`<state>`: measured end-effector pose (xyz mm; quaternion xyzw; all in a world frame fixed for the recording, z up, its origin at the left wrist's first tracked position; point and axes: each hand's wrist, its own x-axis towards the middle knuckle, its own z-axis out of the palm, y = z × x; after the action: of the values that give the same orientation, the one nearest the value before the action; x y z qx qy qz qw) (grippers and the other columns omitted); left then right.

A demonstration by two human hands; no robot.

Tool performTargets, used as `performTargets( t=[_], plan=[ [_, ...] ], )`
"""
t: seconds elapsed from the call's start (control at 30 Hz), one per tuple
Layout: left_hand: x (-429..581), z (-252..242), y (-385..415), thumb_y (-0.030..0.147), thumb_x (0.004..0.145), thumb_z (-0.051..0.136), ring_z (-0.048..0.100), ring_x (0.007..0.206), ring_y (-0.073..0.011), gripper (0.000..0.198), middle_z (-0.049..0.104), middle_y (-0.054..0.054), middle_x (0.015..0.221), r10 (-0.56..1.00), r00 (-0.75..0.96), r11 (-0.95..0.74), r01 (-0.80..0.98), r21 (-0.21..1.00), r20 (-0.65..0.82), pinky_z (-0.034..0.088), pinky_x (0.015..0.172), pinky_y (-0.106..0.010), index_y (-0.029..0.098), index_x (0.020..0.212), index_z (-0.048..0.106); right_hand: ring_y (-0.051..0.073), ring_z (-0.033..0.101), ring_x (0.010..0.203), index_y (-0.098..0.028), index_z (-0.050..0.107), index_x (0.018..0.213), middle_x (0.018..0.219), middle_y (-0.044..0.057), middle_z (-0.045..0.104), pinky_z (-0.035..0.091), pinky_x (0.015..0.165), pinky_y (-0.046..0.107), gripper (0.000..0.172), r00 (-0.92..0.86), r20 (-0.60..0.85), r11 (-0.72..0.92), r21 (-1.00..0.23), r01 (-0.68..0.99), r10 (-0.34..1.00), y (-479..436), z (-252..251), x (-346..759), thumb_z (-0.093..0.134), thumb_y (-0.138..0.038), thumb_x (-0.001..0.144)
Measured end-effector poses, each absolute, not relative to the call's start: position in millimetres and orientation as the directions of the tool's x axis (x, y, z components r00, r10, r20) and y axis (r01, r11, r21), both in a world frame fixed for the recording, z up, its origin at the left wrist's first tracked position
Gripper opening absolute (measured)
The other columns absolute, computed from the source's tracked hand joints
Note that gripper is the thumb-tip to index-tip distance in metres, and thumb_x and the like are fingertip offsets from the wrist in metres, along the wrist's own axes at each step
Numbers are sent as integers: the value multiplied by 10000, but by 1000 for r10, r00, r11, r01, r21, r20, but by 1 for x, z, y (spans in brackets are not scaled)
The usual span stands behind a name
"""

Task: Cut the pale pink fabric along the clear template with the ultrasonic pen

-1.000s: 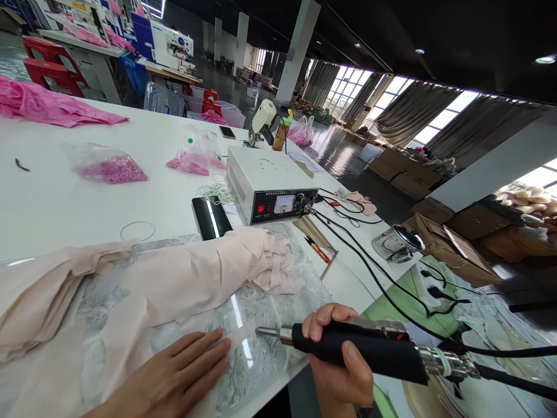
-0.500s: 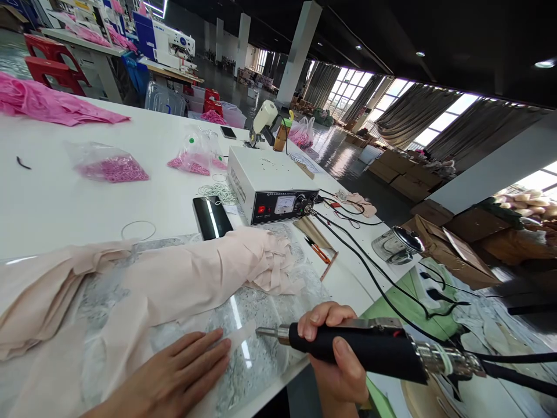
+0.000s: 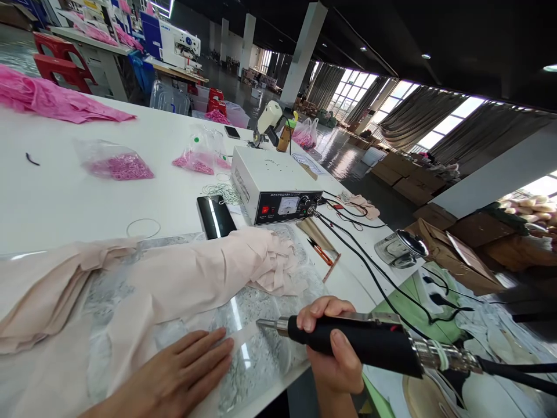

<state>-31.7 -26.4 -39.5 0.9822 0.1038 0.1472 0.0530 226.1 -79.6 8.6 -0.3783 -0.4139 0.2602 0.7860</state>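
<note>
My right hand [image 3: 333,342] is wrapped round a black corded ultrasonic cutter [image 3: 361,341], whose metal tip points left. That tip is at the end of a narrow pale fabric strip [image 3: 246,335] on the marbled sheet [image 3: 243,383]; whether they touch I cannot tell. Flat on the strip, fingers stretched out, lies my left hand [image 3: 183,366]. Beyond it is a heap of pale pink fabric [image 3: 209,270], and more folded pale fabric [image 3: 52,284] spreads at the left.
A white power unit [image 3: 278,180] with a dial feeds black cables [image 3: 361,255] to the cutter. Near it are a black phone [image 3: 215,216], orange-handled snips [image 3: 319,251] and a glass jar [image 3: 400,248]. Bags of pink pieces [image 3: 119,162] stand farther back.
The camera view has shifted slightly, so the table appears a little to the right. The cutter's tip has risen slightly near the strip's end. My left hand stays flat.
</note>
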Motion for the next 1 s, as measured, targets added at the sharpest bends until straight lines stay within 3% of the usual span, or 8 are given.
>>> performTargets(
  t=[0.2, 0.43, 0.67, 1.0],
  plan=[
    [-32, -30, -22, -3, 848, 510, 447, 1422, -217, 773, 506, -51, 1514, 157, 960, -975, 113, 191, 234, 373, 1166, -346, 199, 1569, 319, 148, 552, 541, -244, 632, 862, 747, 5, 568, 503, 495, 328, 112, 497, 467, 581, -808, -96, 731, -78, 12, 226, 599, -346, 832],
    [-32, -35, -22, -16, 856, 513, 455, 1416, -225, 783, 505, -60, 1512, 201, 937, -955, 122, 272, 285, 365, 1174, -352, 217, 1575, 307, 135, 551, 536, -235, 648, 893, 760, 5, 563, 511, 497, 308, 141, 474, 456, 584, -795, -163, 753, -79, 15, 219, 592, -350, 833],
    [-29, -42, -31, -44, 839, 476, 404, 1450, -230, 792, 510, -69, 1512, 248, 927, -952, 179, 249, 282, 348, 1187, -395, 209, 1570, 308, 129, 604, 585, -229, 656, 926, 791, 4, 586, 559, 552, 292, 138, 410, 449, 566, -792, -229, 794, -78, 12, 209, 636, -343, 850],
    [-29, -40, -35, -66, 824, 484, 417, 1443, -227, 792, 530, -59, 1499, 289, 914, -943, 221, 247, 286, 349, 1194, -387, 225, 1549, 356, 133, 612, 557, -235, 658, 896, 778, 2, 611, 579, 539, 314, 137, 396, 464, 560, -811, -170, 793, -75, 14, 208, 661, -367, 858]
  ],
)
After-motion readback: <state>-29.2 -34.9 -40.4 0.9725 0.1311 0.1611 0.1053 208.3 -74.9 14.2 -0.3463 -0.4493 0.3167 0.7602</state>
